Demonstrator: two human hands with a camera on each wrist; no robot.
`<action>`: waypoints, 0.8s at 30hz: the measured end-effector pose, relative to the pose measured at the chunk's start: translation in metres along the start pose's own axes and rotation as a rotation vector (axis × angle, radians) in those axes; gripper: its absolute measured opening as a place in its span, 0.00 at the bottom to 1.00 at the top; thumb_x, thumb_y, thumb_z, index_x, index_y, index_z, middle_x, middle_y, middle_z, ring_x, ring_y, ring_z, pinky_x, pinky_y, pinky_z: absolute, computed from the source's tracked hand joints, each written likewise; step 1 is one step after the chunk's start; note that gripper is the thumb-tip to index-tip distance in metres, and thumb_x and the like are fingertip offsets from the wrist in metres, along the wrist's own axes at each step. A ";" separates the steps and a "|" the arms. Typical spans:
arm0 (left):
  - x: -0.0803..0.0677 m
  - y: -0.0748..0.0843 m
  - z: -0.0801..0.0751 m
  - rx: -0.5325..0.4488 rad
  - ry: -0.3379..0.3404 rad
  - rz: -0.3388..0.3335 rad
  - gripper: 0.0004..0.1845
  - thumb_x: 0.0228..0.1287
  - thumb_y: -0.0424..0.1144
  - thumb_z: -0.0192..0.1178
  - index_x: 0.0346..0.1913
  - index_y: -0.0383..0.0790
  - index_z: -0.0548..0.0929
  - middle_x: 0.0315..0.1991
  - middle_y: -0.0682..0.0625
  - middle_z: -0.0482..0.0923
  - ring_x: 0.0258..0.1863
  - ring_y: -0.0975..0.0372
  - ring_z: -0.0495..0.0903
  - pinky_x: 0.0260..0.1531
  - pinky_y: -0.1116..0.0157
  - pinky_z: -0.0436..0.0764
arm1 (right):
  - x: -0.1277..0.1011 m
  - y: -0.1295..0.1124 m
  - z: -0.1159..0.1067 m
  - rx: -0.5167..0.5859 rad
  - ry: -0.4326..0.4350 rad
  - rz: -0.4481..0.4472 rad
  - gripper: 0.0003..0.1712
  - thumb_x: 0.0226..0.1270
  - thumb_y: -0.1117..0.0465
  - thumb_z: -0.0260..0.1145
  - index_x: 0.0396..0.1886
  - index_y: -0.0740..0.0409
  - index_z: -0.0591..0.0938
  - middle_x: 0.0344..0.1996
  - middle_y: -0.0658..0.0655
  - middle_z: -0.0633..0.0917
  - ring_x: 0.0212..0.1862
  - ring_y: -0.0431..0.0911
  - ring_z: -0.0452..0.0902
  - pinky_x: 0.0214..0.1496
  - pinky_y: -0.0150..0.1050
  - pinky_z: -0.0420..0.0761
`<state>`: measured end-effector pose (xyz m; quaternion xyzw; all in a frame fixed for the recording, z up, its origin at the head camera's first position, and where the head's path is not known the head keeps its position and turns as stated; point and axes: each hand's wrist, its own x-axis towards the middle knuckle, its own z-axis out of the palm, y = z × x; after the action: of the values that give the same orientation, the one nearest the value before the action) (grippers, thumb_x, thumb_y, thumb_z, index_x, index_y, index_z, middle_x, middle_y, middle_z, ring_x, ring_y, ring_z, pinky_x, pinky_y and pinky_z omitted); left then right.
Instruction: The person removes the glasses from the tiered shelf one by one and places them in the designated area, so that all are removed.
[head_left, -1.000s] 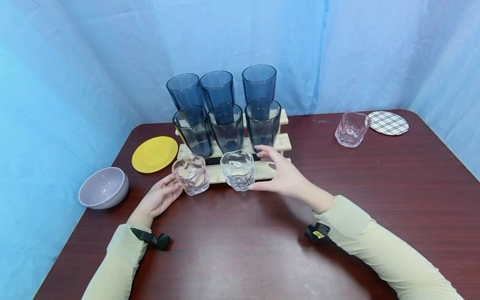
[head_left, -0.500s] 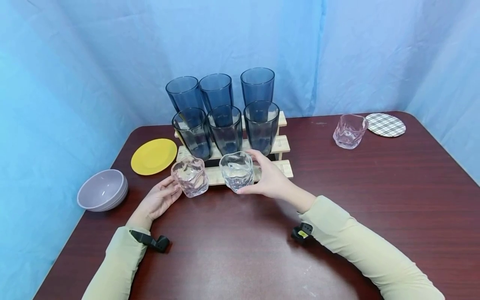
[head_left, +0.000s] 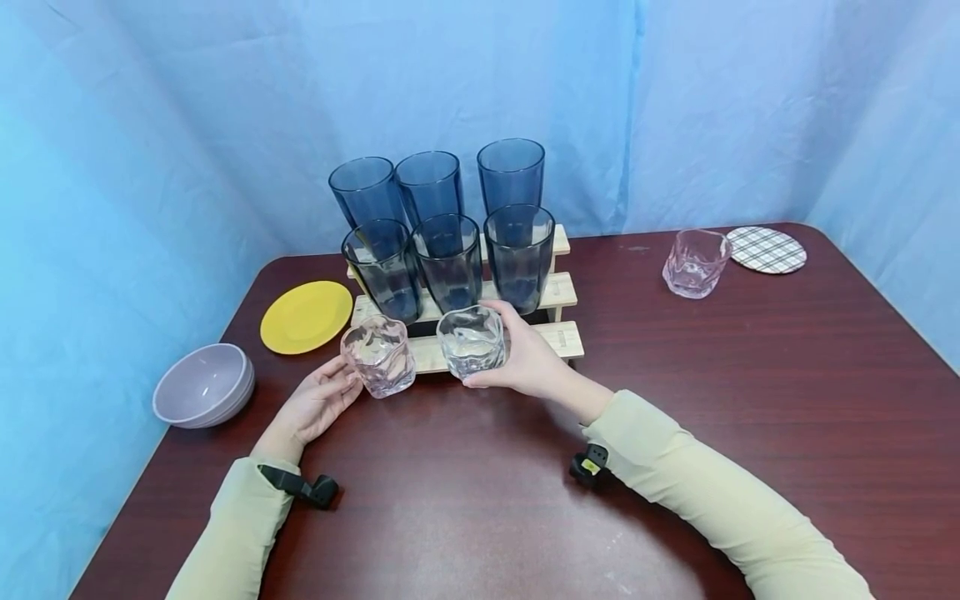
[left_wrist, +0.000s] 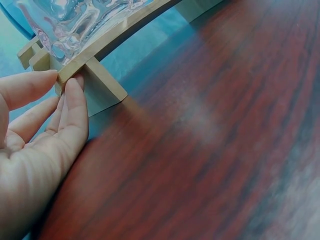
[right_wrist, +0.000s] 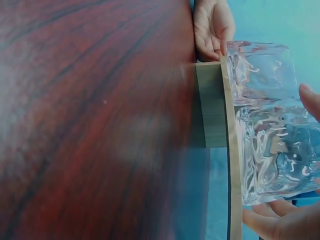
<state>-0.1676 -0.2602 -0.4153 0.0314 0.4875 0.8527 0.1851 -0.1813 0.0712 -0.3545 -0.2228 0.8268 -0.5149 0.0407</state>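
Note:
A three-step wooden rack (head_left: pixel 566 337) carries six dark blue tumblers (head_left: pixel 519 254) on its upper steps. On the lowest step stand a pinkish wavy glass (head_left: pixel 378 356) and a clear wavy glass (head_left: pixel 469 340). My right hand (head_left: pixel 501 350) grips the clear glass from its right side, thumb in front and fingers behind; the right wrist view shows this glass (right_wrist: pixel 272 150) between my fingertips (right_wrist: pixel 311 100). My left hand (head_left: pixel 339 385) lies open beside the pinkish glass. In the left wrist view its straight fingers (left_wrist: pixel 75 105) touch the rack's left end (left_wrist: pixel 102 85).
A yellow plate (head_left: pixel 306 316) and a grey bowl (head_left: pixel 202 385) lie left of the rack. Another pinkish glass (head_left: pixel 695 262) and a plaid coaster (head_left: pixel 767 248) sit at the far right. The dark wooden table (head_left: pixel 465 500) is backed by blue cloth.
My right hand has moved left and curled round the clear glass; a second ago it hovered open beside it. My left hand has stayed where it was.

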 end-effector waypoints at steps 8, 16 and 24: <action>0.000 0.000 0.000 -0.024 -0.030 0.019 0.18 0.70 0.22 0.43 0.57 0.44 0.66 0.48 0.52 0.77 0.45 0.66 0.78 0.48 0.72 0.77 | 0.003 0.000 0.001 0.023 0.030 0.011 0.54 0.40 0.60 0.81 0.66 0.52 0.61 0.56 0.59 0.75 0.55 0.54 0.74 0.56 0.50 0.74; -0.001 0.000 0.000 -0.015 -0.007 0.009 0.19 0.70 0.23 0.44 0.58 0.43 0.65 0.48 0.53 0.78 0.46 0.67 0.78 0.48 0.72 0.77 | 0.003 -0.001 0.001 -0.023 0.064 0.021 0.53 0.35 0.57 0.83 0.64 0.50 0.64 0.51 0.57 0.78 0.53 0.51 0.75 0.54 0.48 0.75; 0.000 -0.001 -0.001 -0.050 -0.022 0.011 0.18 0.68 0.22 0.46 0.52 0.47 0.74 0.47 0.52 0.78 0.45 0.66 0.79 0.47 0.72 0.78 | 0.003 0.002 0.002 -0.013 0.093 0.012 0.53 0.33 0.58 0.84 0.63 0.49 0.66 0.51 0.56 0.79 0.54 0.51 0.76 0.54 0.49 0.76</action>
<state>-0.1674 -0.2606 -0.4164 0.0387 0.4640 0.8651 0.1865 -0.1838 0.0689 -0.3563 -0.1939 0.8325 -0.5190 0.0040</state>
